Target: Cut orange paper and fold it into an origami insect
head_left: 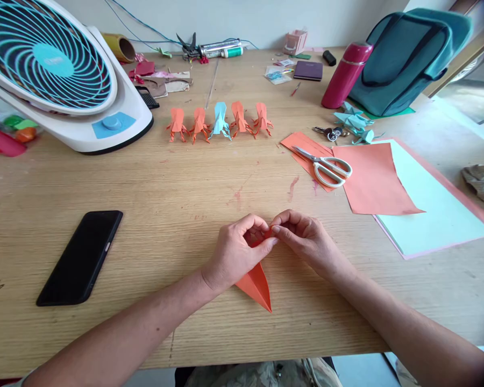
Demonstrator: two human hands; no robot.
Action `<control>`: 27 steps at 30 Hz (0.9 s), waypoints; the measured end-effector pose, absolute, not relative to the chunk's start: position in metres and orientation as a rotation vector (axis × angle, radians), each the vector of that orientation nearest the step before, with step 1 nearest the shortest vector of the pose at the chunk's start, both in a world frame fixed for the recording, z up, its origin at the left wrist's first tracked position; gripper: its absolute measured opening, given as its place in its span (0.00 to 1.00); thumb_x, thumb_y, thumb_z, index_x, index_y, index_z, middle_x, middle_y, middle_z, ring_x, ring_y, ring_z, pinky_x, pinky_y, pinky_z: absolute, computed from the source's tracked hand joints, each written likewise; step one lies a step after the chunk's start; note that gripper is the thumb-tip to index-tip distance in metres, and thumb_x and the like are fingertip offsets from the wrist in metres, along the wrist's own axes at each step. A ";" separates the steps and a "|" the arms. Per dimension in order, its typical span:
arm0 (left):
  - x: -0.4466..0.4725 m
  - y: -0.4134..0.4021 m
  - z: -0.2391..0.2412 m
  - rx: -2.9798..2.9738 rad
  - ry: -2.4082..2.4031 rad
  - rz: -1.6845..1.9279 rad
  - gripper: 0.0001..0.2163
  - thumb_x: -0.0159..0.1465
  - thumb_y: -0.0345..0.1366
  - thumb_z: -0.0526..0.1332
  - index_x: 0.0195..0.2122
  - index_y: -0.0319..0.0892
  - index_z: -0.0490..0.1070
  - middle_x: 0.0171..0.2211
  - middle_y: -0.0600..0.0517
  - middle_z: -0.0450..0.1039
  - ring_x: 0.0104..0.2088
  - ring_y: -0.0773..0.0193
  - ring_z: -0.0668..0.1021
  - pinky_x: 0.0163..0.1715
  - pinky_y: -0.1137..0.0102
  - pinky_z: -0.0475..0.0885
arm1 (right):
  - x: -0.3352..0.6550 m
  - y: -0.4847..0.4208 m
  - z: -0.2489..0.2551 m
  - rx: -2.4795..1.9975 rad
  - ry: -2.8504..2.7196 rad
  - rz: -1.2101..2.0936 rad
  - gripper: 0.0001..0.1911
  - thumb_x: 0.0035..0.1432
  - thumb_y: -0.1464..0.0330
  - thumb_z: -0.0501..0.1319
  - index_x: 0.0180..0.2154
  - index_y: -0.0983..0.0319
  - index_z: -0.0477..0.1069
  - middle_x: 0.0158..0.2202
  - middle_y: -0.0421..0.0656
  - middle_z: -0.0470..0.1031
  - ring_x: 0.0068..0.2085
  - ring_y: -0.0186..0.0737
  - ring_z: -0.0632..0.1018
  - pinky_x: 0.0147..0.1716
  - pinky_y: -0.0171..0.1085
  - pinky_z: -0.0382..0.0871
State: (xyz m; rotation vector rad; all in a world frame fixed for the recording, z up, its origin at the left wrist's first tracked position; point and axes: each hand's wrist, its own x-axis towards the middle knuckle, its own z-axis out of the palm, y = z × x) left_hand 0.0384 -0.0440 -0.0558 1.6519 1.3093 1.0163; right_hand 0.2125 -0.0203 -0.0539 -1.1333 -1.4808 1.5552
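Between my hands is a folded piece of orange paper (257,287), its pointed end reaching down toward the table's front edge. My left hand (242,247) is closed around its upper part, thumb and fingers pinching it. At the top end, my right hand (302,236) pinches the paper's tip between thumb and forefinger, almost touching the left fingertips. Much of the upper folds is hidden behind my fingers. Farther back, several folded paper figures with legs stand in a row, orange ones (237,117) with a light blue one (220,121) in the middle.
Scissors (326,165) lie on orange paper strips (302,145) beside an orange sheet (375,180) and pale blue sheets (435,226). A black phone (80,258) lies left, a fan (116,118) behind it. A pink bottle (347,75), keys (333,133) and a teal bag (403,59) stand back right.
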 end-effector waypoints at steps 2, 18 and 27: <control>0.039 -0.044 -0.055 1.651 1.310 1.013 0.06 0.59 0.33 0.68 0.31 0.41 0.71 0.26 0.57 0.72 0.25 0.71 0.73 0.26 0.77 0.69 | 0.212 -0.021 -0.053 -1.136 -1.496 1.549 0.15 0.60 0.56 0.64 0.34 0.61 0.71 0.30 0.40 0.74 0.32 0.36 0.73 0.34 0.36 0.68; 0.039 -0.045 -0.059 1.727 1.295 1.083 0.03 0.62 0.27 0.62 0.34 0.42 0.71 0.29 0.56 0.75 0.27 0.71 0.76 0.31 0.77 0.72 | 0.215 -0.018 -0.056 -1.141 -1.536 1.523 0.12 0.63 0.58 0.61 0.35 0.61 0.71 0.31 0.40 0.72 0.34 0.36 0.72 0.36 0.36 0.66; 0.039 -0.045 -0.062 1.730 1.281 1.121 0.04 0.62 0.26 0.62 0.35 0.42 0.73 0.29 0.57 0.75 0.27 0.73 0.74 0.31 0.78 0.71 | 0.218 -0.019 -0.058 -1.099 -1.499 1.571 0.13 0.62 0.57 0.63 0.37 0.60 0.72 0.33 0.41 0.73 0.35 0.37 0.72 0.37 0.37 0.66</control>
